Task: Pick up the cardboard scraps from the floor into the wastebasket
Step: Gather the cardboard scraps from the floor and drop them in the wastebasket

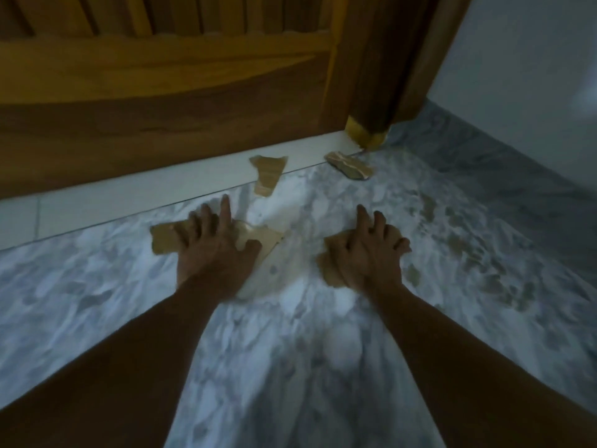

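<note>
Reaching down with both arms to the marble floor (290,334), I am pressing each hand onto a separate cardboard scrap. My left hand (214,250) is lying spread over the wide flat scrap (163,242), fingers (225,208) splayed and pointing far toward the white threshold (129,202); they are not yet curling under the edge, so I am judging this as contact, not a lift. My right hand (368,253) is covering the smaller scrap (331,270), fingers half bent and gathering on it; whether the scrap is actually pinched I cannot tell, the frame being blurred there.

Two more pieces are lying untouched farther off: one torn scrap (268,176) is resting partly on the threshold below the wooden door (161,92), and a thicker scrap (350,164) is sitting to the right, near the foot of the door frame (371,137).

The wastebasket is not showing in view. Progress estimate: early. Four scraps are on the floor, none visibly binned; two are under my hands, two are awaiting collection.
</note>
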Action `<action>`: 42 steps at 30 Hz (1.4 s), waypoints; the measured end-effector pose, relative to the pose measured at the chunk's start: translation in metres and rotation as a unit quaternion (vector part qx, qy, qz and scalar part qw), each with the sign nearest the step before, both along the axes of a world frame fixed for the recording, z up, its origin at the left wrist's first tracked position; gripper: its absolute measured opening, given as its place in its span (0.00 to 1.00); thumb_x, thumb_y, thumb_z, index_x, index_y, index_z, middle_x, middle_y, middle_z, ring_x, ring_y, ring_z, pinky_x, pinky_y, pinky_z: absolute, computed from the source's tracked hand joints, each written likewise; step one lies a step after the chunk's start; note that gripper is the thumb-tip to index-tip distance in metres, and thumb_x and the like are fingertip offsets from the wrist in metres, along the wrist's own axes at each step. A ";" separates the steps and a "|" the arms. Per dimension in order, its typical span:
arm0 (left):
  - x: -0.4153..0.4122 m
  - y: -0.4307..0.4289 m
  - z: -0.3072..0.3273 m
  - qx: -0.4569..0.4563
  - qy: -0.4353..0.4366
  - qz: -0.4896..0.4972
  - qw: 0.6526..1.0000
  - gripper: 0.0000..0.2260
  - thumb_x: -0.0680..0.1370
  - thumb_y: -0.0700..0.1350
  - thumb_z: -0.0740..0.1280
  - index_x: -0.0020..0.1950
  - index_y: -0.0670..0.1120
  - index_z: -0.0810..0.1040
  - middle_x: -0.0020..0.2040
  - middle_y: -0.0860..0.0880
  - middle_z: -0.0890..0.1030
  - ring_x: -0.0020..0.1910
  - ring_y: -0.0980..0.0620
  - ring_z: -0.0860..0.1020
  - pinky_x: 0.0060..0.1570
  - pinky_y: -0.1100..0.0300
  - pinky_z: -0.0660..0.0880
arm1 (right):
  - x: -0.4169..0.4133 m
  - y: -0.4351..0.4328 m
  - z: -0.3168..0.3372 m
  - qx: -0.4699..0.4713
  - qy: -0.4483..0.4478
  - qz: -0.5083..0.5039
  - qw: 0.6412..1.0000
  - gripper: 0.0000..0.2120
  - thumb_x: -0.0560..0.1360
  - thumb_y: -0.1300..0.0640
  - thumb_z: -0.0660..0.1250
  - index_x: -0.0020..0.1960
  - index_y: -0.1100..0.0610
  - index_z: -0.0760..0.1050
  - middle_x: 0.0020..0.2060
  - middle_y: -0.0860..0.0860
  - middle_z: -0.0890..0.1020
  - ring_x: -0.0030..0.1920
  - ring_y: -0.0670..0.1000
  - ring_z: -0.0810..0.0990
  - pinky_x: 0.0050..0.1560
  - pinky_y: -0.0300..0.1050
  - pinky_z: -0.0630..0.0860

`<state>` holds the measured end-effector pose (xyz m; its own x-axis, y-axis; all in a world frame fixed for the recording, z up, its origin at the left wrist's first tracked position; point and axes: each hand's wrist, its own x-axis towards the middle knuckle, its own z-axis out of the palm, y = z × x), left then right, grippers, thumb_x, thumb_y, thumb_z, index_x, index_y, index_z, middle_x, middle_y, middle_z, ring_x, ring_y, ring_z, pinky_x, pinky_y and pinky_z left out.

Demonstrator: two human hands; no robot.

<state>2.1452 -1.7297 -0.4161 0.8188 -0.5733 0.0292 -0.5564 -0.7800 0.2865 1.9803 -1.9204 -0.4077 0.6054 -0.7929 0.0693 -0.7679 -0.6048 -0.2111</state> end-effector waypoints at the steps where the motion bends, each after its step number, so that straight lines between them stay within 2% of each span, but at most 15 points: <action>1: 0.004 -0.004 0.000 -0.019 0.001 -0.017 1.000 0.41 0.78 0.70 0.53 0.81 0.56 0.34 0.83 0.45 0.43 0.81 0.41 0.44 0.78 0.38 0.43 | 0.010 -0.007 0.001 -0.010 -0.006 -0.017 1.000 0.37 0.78 0.34 0.52 0.81 0.50 0.48 0.75 0.58 0.61 0.70 0.64 0.63 0.68 0.69 0.57; 4: 0.019 -0.021 0.000 -0.046 0.010 -0.035 0.998 0.43 0.75 0.73 0.53 0.80 0.60 0.33 0.83 0.46 0.42 0.81 0.41 0.45 0.78 0.39 0.46 | 0.032 -0.022 0.002 -0.043 -0.009 -0.049 0.998 0.39 0.78 0.32 0.53 0.81 0.49 0.46 0.70 0.58 0.65 0.65 0.63 0.66 0.62 0.63 0.62; 7: 0.027 -0.040 0.003 -0.042 0.006 -0.057 0.997 0.42 0.77 0.69 0.56 0.79 0.60 0.32 0.83 0.47 0.40 0.81 0.41 0.47 0.77 0.37 0.50 | 0.053 -0.041 0.003 -0.042 -0.004 -0.044 0.998 0.40 0.77 0.31 0.53 0.81 0.49 0.44 0.71 0.59 0.64 0.66 0.63 0.66 0.62 0.63 0.63; 10: 0.037 -0.056 0.005 -0.048 0.011 -0.064 0.997 0.43 0.76 0.66 0.60 0.81 0.56 0.37 0.83 0.44 0.45 0.81 0.40 0.51 0.76 0.40 0.51 | 0.076 -0.060 -0.001 -0.051 -0.008 -0.036 0.998 0.41 0.77 0.31 0.54 0.81 0.50 0.46 0.75 0.61 0.60 0.68 0.65 0.65 0.61 0.63 0.63; 13: 0.044 -0.075 0.008 -0.056 0.002 -0.052 0.997 0.48 0.67 0.67 0.62 0.82 0.53 0.46 0.80 0.42 0.55 0.76 0.37 0.60 0.72 0.39 0.58 | 0.095 -0.080 -0.001 -0.054 -0.004 -0.038 0.998 0.42 0.77 0.30 0.55 0.82 0.50 0.45 0.78 0.61 0.56 0.69 0.66 0.65 0.61 0.65 0.64; 16: 0.056 -0.094 0.009 -0.015 -0.030 -0.077 0.996 0.48 0.66 0.68 0.56 0.82 0.51 0.47 0.81 0.41 0.52 0.75 0.36 0.59 0.71 0.37 0.56 | 0.107 -0.099 -0.003 -0.056 0.023 -0.047 0.997 0.43 0.76 0.27 0.51 0.82 0.48 0.42 0.79 0.58 0.57 0.70 0.65 0.64 0.62 0.68 0.64; 19: 0.067 -0.106 0.003 0.040 -0.023 -0.139 0.989 0.44 0.71 0.72 0.48 0.81 0.57 0.37 0.83 0.48 0.44 0.81 0.39 0.45 0.73 0.31 0.44 | 0.112 -0.109 -0.002 -0.085 0.066 -0.030 0.994 0.39 0.77 0.29 0.49 0.80 0.52 0.55 0.73 0.57 0.66 0.66 0.65 0.67 0.60 0.64 0.65; 22: 0.063 -0.102 0.002 0.040 -0.037 -0.128 0.990 0.42 0.73 0.76 0.50 0.82 0.57 0.45 0.83 0.50 0.52 0.81 0.39 0.48 0.73 0.29 0.43 | 0.110 -0.109 -0.001 -0.100 0.044 -0.006 0.994 0.36 0.76 0.30 0.52 0.70 0.57 0.69 0.66 0.59 0.71 0.64 0.64 0.68 0.61 0.65 0.65; 26: 0.050 -0.095 0.011 0.041 -0.013 -0.097 0.994 0.43 0.71 0.76 0.56 0.78 0.50 0.60 0.80 0.49 0.61 0.80 0.41 0.53 0.74 0.32 0.45 | 0.105 -0.111 -0.005 -0.060 0.018 0.025 0.998 0.34 0.76 0.32 0.57 0.66 0.59 0.69 0.67 0.59 0.74 0.70 0.64 0.68 0.65 0.71 0.63; 30: 0.050 -0.093 0.016 0.044 -0.026 -0.087 0.995 0.43 0.70 0.76 0.57 0.73 0.45 0.67 0.76 0.46 0.68 0.77 0.43 0.60 0.74 0.38 0.52 | 0.085 -0.105 -0.003 -0.105 -0.008 0.048 0.993 0.33 0.74 0.35 0.62 0.65 0.60 0.74 0.52 0.61 0.77 0.52 0.64 0.75 0.50 0.58 0.69; 33: 0.047 -0.092 0.019 0.031 -0.050 -0.063 0.996 0.40 0.67 0.72 0.61 0.68 0.44 0.71 0.64 0.43 0.76 0.63 0.40 0.71 0.63 0.43 0.66 | 0.073 -0.095 -0.003 -0.146 -0.007 0.030 0.989 0.33 0.76 0.30 0.57 0.56 0.60 0.79 0.45 0.62 0.76 0.47 0.62 0.74 0.46 0.55 0.67; 35: 0.044 -0.094 0.022 0.044 -0.067 -0.061 0.995 0.39 0.66 0.70 0.61 0.68 0.45 0.73 0.61 0.41 0.75 0.59 0.39 0.71 0.57 0.44 0.67 | 0.067 -0.084 -0.004 -0.166 -0.024 0.031 0.985 0.32 0.78 0.30 0.55 0.49 0.59 0.79 0.43 0.60 0.77 0.45 0.61 0.74 0.44 0.55 0.66; 37: 0.042 -0.099 0.021 0.037 -0.066 -0.058 0.995 0.37 0.66 0.68 0.61 0.69 0.46 0.72 0.64 0.40 0.74 0.60 0.39 0.71 0.57 0.45 0.66 | 0.066 -0.077 -0.006 -0.195 -0.044 0.041 0.979 0.31 0.79 0.32 0.55 0.46 0.59 0.79 0.41 0.59 0.78 0.44 0.61 0.75 0.43 0.55 0.66; 40: 0.037 -0.101 0.017 0.009 -0.022 -0.058 0.998 0.37 0.69 0.62 0.61 0.73 0.44 0.67 0.72 0.41 0.72 0.70 0.40 0.68 0.67 0.43 0.62 | 0.065 -0.078 -0.007 -0.208 -0.048 0.058 0.975 0.29 0.80 0.33 0.56 0.45 0.58 0.79 0.39 0.57 0.81 0.43 0.61 0.78 0.42 0.55 0.68; 42: 0.036 -0.099 0.016 -0.009 -0.017 -0.062 0.998 0.34 0.72 0.57 0.61 0.75 0.43 0.67 0.71 0.42 0.74 0.71 0.40 0.69 0.69 0.43 0.63 | 0.065 -0.080 -0.007 -0.206 -0.040 0.057 0.976 0.29 0.80 0.33 0.57 0.46 0.58 0.79 0.38 0.57 0.82 0.42 0.61 0.79 0.41 0.54 0.70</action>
